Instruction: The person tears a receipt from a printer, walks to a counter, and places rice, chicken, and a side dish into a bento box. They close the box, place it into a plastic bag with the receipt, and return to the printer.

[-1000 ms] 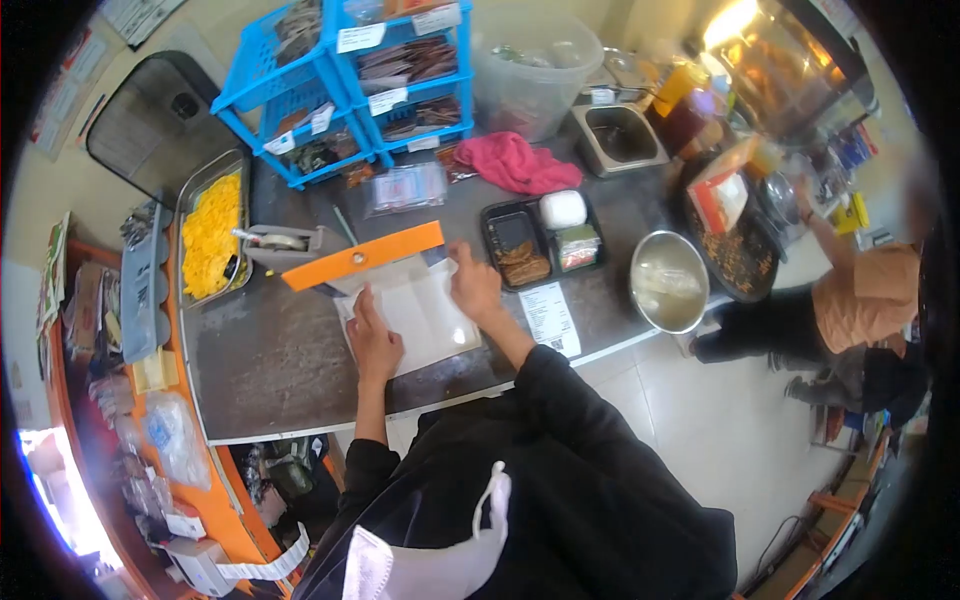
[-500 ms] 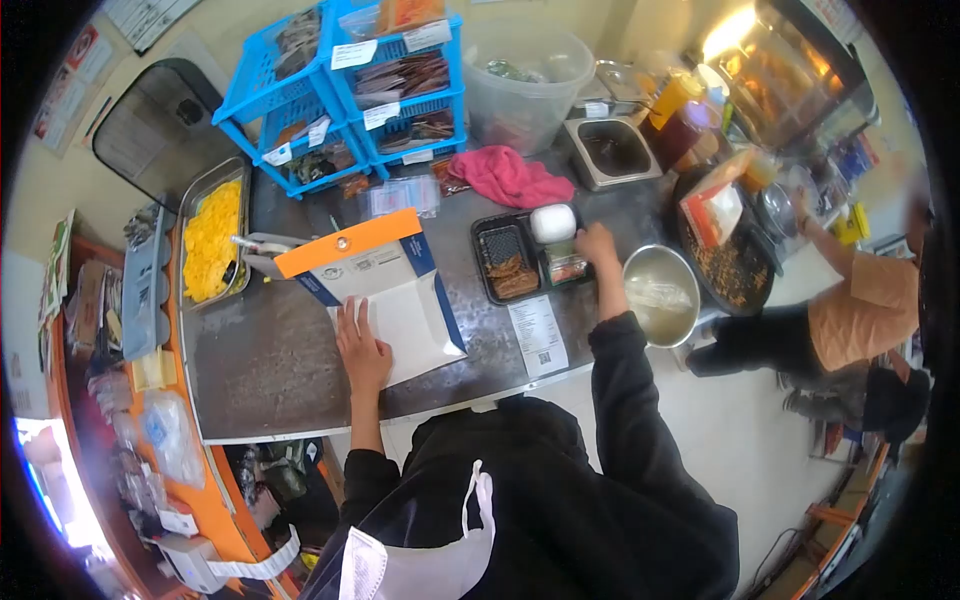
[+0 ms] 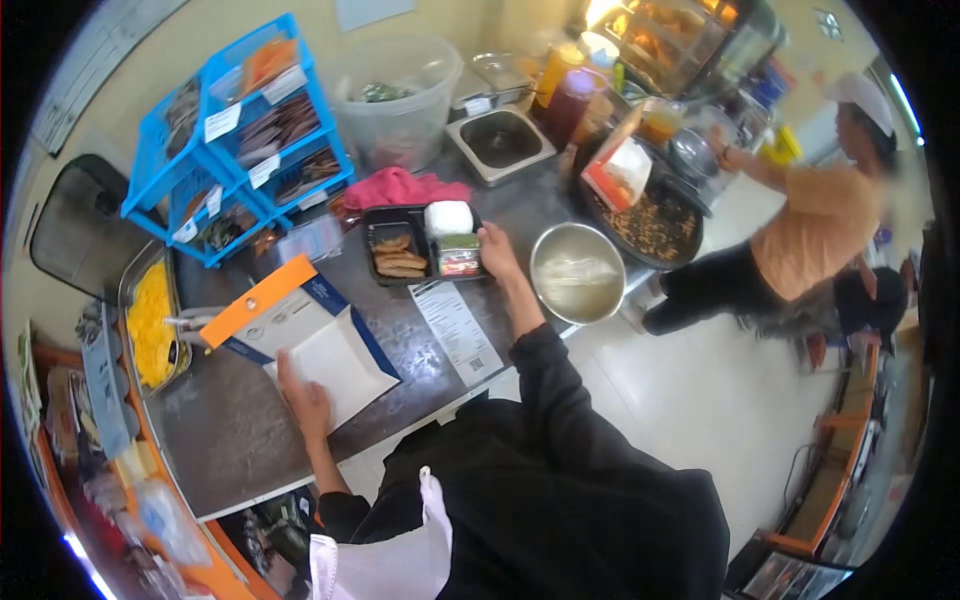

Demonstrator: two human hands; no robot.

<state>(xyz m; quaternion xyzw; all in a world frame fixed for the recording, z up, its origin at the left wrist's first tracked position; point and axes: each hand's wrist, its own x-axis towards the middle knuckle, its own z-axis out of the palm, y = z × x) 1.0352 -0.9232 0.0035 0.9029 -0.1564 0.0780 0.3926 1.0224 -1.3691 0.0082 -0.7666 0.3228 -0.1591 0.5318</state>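
Note:
My left hand (image 3: pixel 306 398) lies along the left side of an open cardboard box (image 3: pixel 345 365) with a white inside, a navy edge and an orange flap. Its fingers look stretched out, though slightly blurred. With my right hand (image 3: pixel 498 252) I grip the right edge of a black compartment food tray (image 3: pixel 405 215), fingers closed on the rim. Brown meat pieces (image 3: pixel 397 258) sit in the tray's left compartment. A white rounded block that looks like rice (image 3: pixel 449 218) fills the upper right, above a small colourful packet (image 3: pixel 459 256).
A printed receipt (image 3: pixel 455 330) lies below the tray. Right of it are a metal bowl (image 3: pixel 577 250) and a dark pan (image 3: pixel 655 225). Blue baskets (image 3: pixel 240 140), a pink cloth (image 3: pixel 405 187) and yellow food (image 3: pixel 152 325) stand around. A person (image 3: pixel 815 220) works at the right.
The view has swung to the right. My right fingers have closed on the tray's edge, and the tray sits closer to the box. My left hand has shifted to the box's left side.

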